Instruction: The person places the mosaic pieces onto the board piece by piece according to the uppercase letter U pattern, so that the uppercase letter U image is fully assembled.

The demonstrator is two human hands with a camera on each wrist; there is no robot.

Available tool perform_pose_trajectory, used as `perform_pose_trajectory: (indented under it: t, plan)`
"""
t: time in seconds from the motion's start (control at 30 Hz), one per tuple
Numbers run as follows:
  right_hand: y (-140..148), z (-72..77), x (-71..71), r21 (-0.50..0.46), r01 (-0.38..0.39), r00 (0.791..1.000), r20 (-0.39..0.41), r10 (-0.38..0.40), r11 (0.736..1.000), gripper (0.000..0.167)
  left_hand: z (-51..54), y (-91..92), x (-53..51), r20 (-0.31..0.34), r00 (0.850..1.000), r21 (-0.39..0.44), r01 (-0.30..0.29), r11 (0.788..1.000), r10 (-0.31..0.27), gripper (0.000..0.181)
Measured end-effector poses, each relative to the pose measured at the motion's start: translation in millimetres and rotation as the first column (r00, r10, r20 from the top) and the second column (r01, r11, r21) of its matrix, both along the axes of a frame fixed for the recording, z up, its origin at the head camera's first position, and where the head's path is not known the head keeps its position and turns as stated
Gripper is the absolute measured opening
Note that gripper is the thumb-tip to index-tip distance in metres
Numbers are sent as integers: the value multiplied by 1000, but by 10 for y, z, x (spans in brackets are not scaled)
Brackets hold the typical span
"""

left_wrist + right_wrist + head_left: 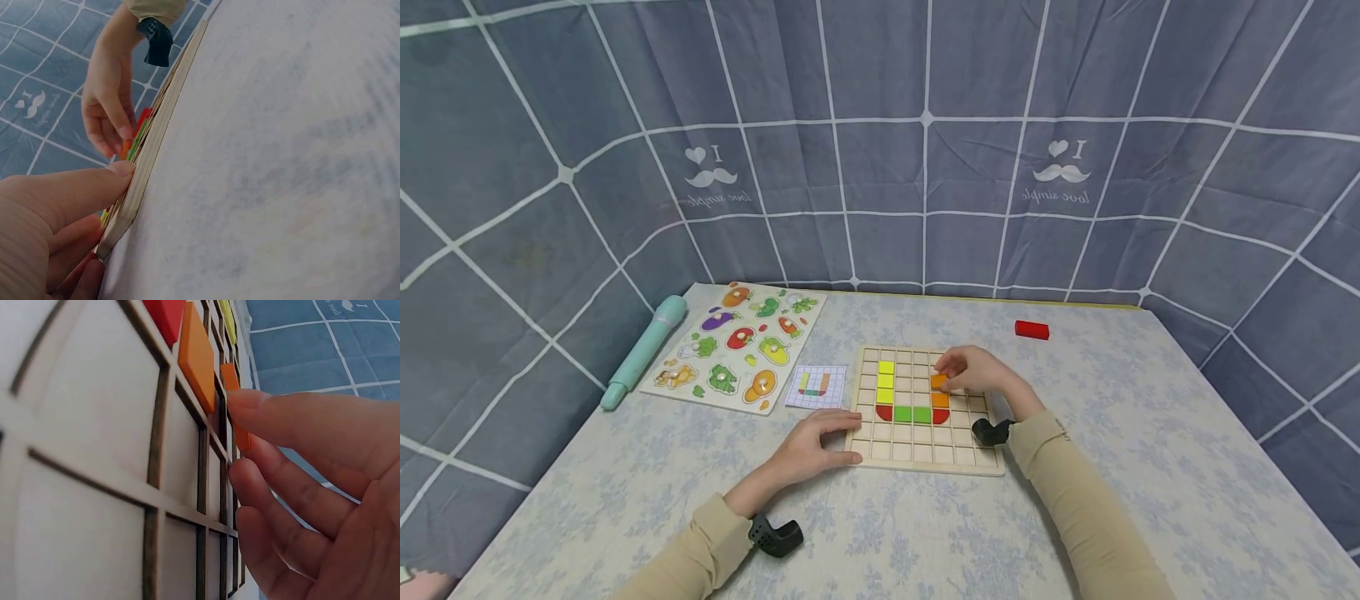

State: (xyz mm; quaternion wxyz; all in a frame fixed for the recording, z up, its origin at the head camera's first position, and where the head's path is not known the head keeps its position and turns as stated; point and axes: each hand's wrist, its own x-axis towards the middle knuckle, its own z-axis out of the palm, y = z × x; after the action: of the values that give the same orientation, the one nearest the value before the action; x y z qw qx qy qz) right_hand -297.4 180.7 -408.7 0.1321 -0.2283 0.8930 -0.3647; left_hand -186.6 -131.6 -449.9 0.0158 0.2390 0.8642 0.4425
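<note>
A wooden grid board (932, 462) lies on the table, with yellow tiles (886, 382), green tiles (912, 414) and red rounded corner pieces (883, 412) set in a U shape. My right hand (973, 371) pinches an orange square tile (240, 434) between thumb and fingers, tilted just above the grid. Below it, another orange tile (197, 357) sits in a cell beside a red piece (167, 317). My left hand (811, 443) rests against the board's left edge, thumb and fingers spread along it. In the left wrist view the thumb (94, 190) touches the board's rim (140, 175).
A card (816, 387) printed with a coloured U pattern lies left of the board. Farther left are a vegetable puzzle board (737, 358) and a teal cylinder (643, 354). A small red cylinder (1032, 330) lies at the back right. Checked curtains (880, 167) surround the table.
</note>
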Motion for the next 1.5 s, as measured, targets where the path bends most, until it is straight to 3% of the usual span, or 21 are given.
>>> perform_pose_trajectory:
  t: [0.7,1.1,1.27,1.5]
  plan:
    - [91,74,-10,-27,5,1000,-6,-5,1000,29,25,7,-9,-7,1000,5,2,1000,-2,52]
    - [325,104,-113,-59,151,986,-61,-155,987,34,12,6,-12,-2,1000,7,8,1000,-8,51]
    - [439,57,-162,-95,191,980,-44,-195,977,37,14,8,-9,-1,1000,9,3,1000,-3,51]
    - [574,23,-187,-71,248,967,-32,-251,966,37,5,11,-8,1,1000,5,-3,1000,3,51]
